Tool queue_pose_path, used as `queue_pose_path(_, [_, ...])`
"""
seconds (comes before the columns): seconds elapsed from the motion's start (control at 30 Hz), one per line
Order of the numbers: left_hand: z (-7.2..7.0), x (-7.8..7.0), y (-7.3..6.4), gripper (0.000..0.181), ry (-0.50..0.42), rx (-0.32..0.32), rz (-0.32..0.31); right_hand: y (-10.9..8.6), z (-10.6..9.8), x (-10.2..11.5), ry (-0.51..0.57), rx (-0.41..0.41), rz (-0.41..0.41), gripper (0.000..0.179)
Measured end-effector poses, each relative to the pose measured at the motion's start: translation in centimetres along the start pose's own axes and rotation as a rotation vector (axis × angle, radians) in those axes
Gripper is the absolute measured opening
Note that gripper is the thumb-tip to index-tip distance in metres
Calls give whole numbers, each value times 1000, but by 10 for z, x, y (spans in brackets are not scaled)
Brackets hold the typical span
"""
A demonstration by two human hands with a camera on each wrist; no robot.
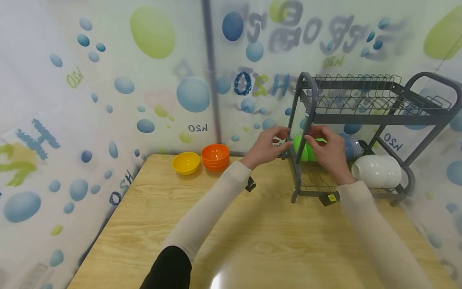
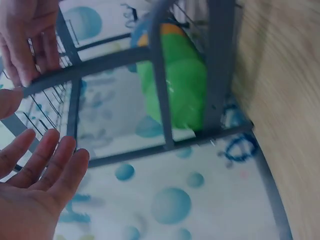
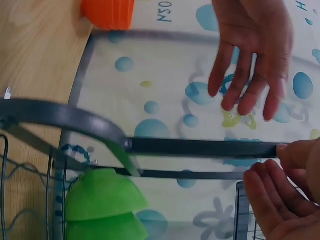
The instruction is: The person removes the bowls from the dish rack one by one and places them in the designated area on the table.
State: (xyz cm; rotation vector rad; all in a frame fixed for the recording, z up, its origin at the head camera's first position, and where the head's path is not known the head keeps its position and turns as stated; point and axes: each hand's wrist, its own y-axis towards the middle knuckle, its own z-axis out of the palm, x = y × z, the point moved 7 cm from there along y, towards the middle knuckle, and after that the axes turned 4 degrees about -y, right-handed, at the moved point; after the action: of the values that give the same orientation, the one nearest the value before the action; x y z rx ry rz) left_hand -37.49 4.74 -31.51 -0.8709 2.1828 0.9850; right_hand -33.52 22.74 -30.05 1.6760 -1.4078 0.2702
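Some green bowls lie partly hidden behind my right hand, which pinches the grey dish rack; beside it, my left hand holds nothing, fingers loosely spread.

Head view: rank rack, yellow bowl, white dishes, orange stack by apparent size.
1. Rack
2. White dishes
3. Orange stack
4. Yellow bowl

Last two are close: similar width, stack taller.

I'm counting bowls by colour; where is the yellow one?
In the head view, the yellow bowl sits at the back left of the table, immediately left of the orange bowls.
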Motion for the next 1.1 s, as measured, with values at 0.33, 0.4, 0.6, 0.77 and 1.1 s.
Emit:
queue_pose_path(0.33, [13, -33, 23, 50, -92, -56, 31, -7, -20, -26, -132, 49, -119, 43])
queue_pose_path(0.4, [15, -36, 26, 46, -114, -85, 40, -8, -28, -36, -180, 39, -114, 45])
queue_pose_path(0.6, [19, -39, 32, 35, -137, -164, 65, -15, -59, -76, -283, 20, -29, 51])
queue_pose_path(0.77, [22, -42, 36, 27, -128, -180, 78, -20, -82, -108, -354, 30, 100, 58])
queue_pose_path(1.1, [24, -38, 36, 25, -92, -205, 89, -34, -107, -153, -399, 75, 305, 64])
